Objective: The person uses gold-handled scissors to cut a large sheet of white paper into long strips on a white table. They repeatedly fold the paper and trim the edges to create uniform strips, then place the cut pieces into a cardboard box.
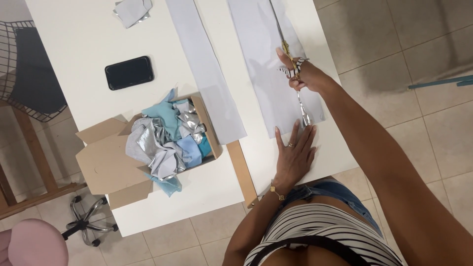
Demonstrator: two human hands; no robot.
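My right hand (301,74) grips gold-handled scissors (287,51) over a wide piece of pale grey fabric (263,74) on the white table (84,34). A slit with a curled silver edge (304,111) runs from the fabric's near edge up to that hand. A thin line continues up the fabric beyond the scissors. My left hand (294,152) lies flat, fingers spread, on the table at the fabric's near edge, just left of the slit.
A long grey fabric strip (207,64) lies left of the wide piece, with a wooden slat (242,170) at its near end. An open cardboard box (106,162) holds blue, grey and silver scraps. A black phone (129,72), a folded scrap (133,10), a wire chair (24,64) and a stool base (88,224) are to the left.
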